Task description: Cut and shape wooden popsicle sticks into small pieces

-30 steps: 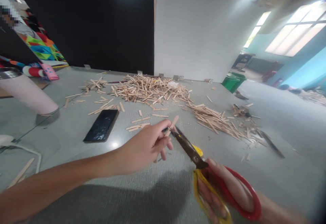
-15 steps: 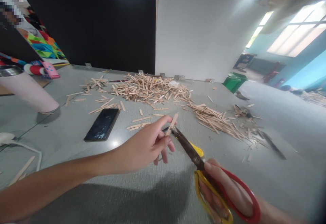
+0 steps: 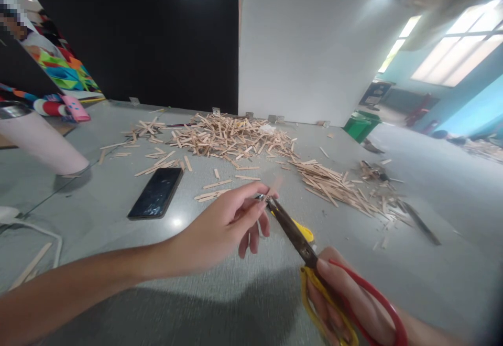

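My left hand (image 3: 223, 225) pinches a short wooden stick (image 3: 275, 184) between thumb and fingers above the grey table (image 3: 220, 304); the stick's free end is smeared by motion. My right hand (image 3: 346, 304) grips scissors (image 3: 302, 246) with one red and one yellow handle loop. The dark blades point up and left, and their tips meet the stick just beside my left fingertips. Whether the blades are fully closed on the stick I cannot tell.
A big pile of wooden sticks (image 3: 231, 136) lies at the table's far middle, and a second pile (image 3: 338, 186) spreads to the right. A black phone (image 3: 156, 193) lies left of my hand. A pink cylinder (image 3: 35, 141) stands at far left. A green bin (image 3: 359, 126) sits behind.
The scissor blades have closed in on the stick. The stick's upper end, sharp before, is now blurred. Both hands stayed nearly in place.
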Available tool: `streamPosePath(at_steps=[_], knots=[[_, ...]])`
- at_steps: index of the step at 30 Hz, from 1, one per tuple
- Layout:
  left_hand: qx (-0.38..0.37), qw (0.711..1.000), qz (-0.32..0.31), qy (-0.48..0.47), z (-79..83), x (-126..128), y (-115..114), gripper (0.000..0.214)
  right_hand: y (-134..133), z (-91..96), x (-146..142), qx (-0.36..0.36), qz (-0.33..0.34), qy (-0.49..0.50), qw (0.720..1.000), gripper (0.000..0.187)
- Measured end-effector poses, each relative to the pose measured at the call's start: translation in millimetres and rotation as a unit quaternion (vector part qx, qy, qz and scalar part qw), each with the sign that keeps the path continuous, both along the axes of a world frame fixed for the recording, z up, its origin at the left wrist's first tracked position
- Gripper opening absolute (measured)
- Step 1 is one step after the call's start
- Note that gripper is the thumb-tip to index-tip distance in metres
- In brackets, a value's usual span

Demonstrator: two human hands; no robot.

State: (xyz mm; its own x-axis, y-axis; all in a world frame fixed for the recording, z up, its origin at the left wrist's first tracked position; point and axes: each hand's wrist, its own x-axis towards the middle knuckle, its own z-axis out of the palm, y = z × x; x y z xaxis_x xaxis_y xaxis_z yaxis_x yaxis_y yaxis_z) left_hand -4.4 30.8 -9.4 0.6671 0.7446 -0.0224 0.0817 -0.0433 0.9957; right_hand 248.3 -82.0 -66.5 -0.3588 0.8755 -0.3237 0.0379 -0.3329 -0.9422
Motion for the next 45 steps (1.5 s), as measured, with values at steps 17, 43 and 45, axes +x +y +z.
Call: streamPosePath(at_steps=[17,43,45], knots=[[0.070,0.982,0.176,-0.007,5.0,-4,-1,0.031,-4,6.5,4,0.023,0.026,-0.022,0.999,0.069],[0.079,0.995,0.023,-0.060,-12.1,8,-27,0.017,-18,12.8,8,0.013,0.057,-0.084,0.995,0.064],[0.077,0.995,0.028,-0.055,-12.8,8,-28,0.017,-19,12.9,7,0.019,0.052,-0.077,0.995,0.064]])
